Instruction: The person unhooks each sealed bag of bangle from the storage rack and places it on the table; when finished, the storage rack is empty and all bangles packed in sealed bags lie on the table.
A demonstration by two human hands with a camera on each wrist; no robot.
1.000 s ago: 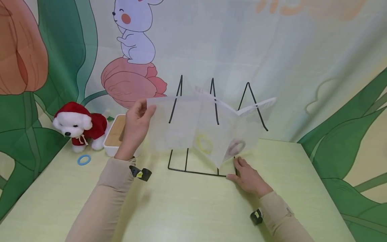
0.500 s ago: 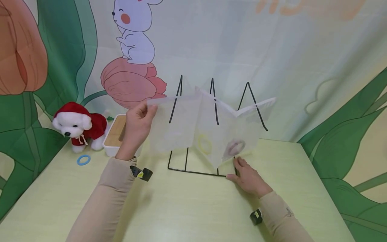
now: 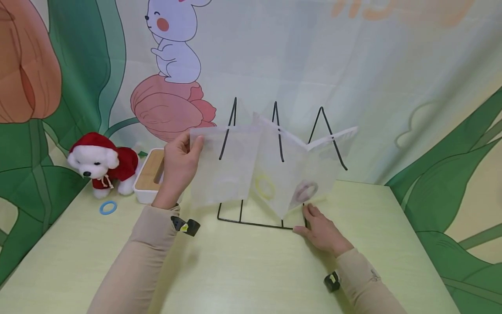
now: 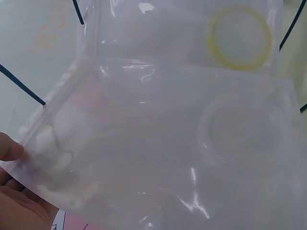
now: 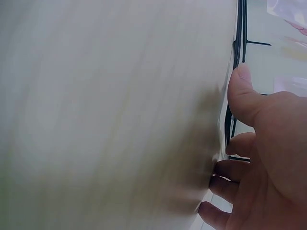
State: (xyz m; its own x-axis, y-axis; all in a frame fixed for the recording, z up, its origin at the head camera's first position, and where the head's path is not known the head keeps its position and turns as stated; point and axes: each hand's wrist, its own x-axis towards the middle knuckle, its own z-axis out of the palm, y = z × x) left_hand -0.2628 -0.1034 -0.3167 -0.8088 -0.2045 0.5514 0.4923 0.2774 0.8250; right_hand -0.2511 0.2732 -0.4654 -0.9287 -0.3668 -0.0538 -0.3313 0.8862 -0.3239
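Left hand [image 3: 178, 163] pinches frosted plastic pouch [image 3: 225, 163] upright before black wire rack [image 3: 274, 174]; right hand [image 3: 319, 229], fingers relaxed, rests on rack base. Plush dog [image 3: 100, 163], blue ring [image 3: 108, 207] left on pale surface [image 3: 243, 270]

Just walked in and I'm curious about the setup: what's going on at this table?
A person is working with clear plastic bags at a black wire rack. The left hand pinches the top corner of a clear bag and holds it up before the rack. The right hand rests on the table, touching the rack's base. Two more bags sit in the rack, one holding a yellow ring. A plush dog sits at the left.
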